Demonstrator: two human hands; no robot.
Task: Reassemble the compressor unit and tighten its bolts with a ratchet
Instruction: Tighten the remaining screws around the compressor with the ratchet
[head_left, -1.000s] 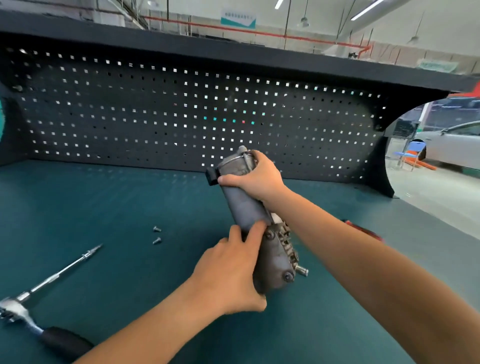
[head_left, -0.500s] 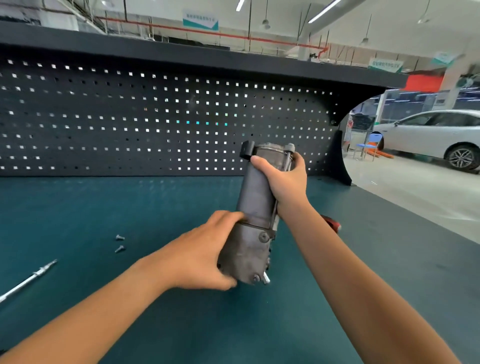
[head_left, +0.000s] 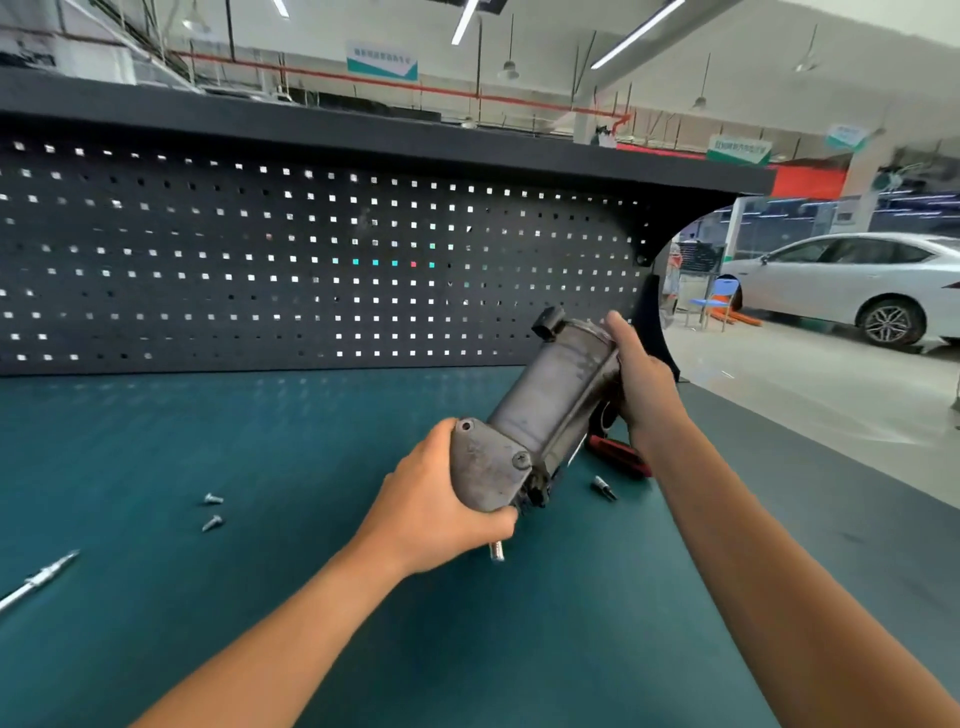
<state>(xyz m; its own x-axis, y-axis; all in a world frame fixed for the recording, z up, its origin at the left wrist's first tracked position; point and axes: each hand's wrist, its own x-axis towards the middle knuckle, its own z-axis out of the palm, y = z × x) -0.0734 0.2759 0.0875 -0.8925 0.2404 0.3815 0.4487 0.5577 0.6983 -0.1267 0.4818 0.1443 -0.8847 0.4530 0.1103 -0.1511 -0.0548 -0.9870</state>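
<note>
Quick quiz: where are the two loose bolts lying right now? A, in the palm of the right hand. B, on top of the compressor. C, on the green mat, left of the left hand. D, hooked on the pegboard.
C: the loose bolts lie on the mat, off to the left of the left hand, which grips the compressor together with the right hand.

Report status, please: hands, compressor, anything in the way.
Left hand grips the compressor at its lower end, right hand at its upper end. Compressor tilted. Two loose bolts lie at left, not yet fitted.
</note>
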